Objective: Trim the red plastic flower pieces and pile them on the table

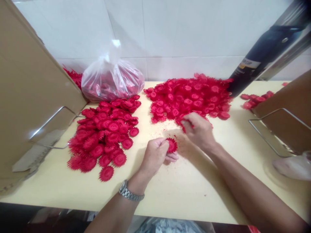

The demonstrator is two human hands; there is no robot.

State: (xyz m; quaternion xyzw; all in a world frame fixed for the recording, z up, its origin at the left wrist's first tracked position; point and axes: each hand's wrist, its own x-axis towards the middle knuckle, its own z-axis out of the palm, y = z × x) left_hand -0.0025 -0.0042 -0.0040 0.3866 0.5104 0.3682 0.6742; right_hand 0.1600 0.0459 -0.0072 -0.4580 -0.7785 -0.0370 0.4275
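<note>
My left hand (156, 153), a metal-band watch on its wrist, pinches a round red fringed flower disc (172, 145) between thumb and fingers, just above the table. Farther right, my right hand (199, 131) is at the near edge of a loose heap of red flower discs (191, 97). Its fingers are closed around another red piece, mostly hidden by the hand. To the left of my hands lies a second heap of similar red discs (107, 129), some stacked and with toothed edges.
A knotted clear plastic bag (113, 81) of red pieces stands by the wall. Cardboard boxes with wire handles flank the table (179, 197), left (36, 90) and right (286, 106). A dark cylindrical package (257, 61) leans behind the right heap. Red crumbs lie near my hands.
</note>
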